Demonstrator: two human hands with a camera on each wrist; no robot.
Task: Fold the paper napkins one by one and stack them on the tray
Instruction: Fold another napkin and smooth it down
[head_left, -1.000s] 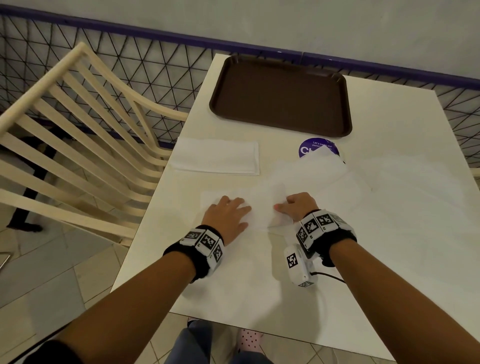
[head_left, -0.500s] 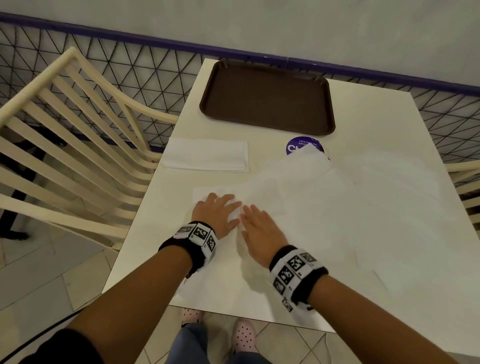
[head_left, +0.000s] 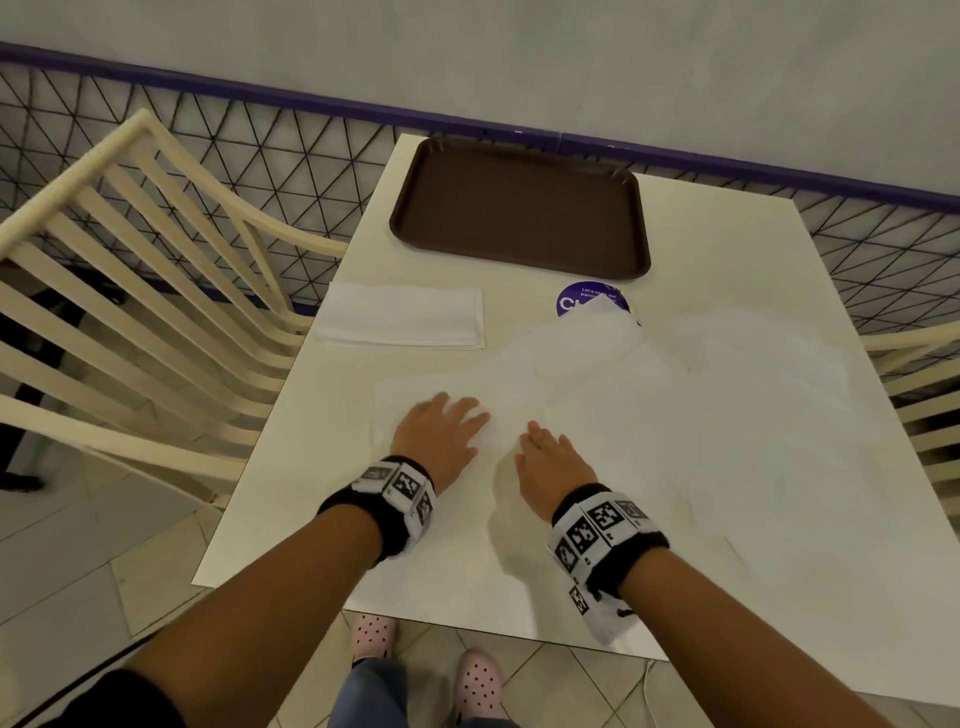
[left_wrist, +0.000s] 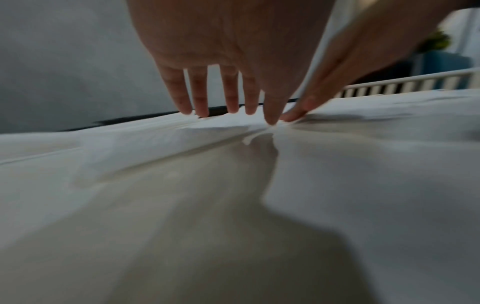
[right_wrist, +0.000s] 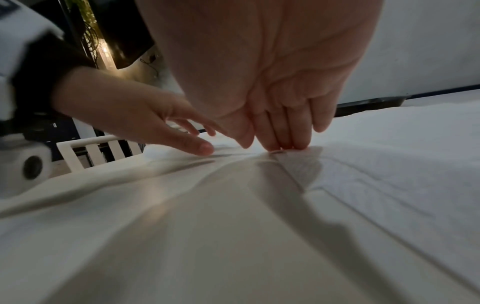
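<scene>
Nearest us, our left hand (head_left: 439, 434) and right hand (head_left: 553, 465) lie flat with straight fingers on the napkin (head_left: 431, 400) we are folding, gripping nothing. To crease it well, we should pin one side and sweep outward along the fold. Beyond lie the loose napkins (head_left: 727, 415) and a folded napkin (head_left: 402, 314); farthest, the brown tray (head_left: 519, 208) holds none.

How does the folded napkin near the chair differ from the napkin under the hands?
The folded napkin is a compact, thick rectangle with neat edges; the napkin under the hands is spread wide and creased. The folded napkin lies untouched near the table's left edge; the spread one is pressed flat by the left hand and right hand. Both are white paper, and neither is on the tray.
</scene>
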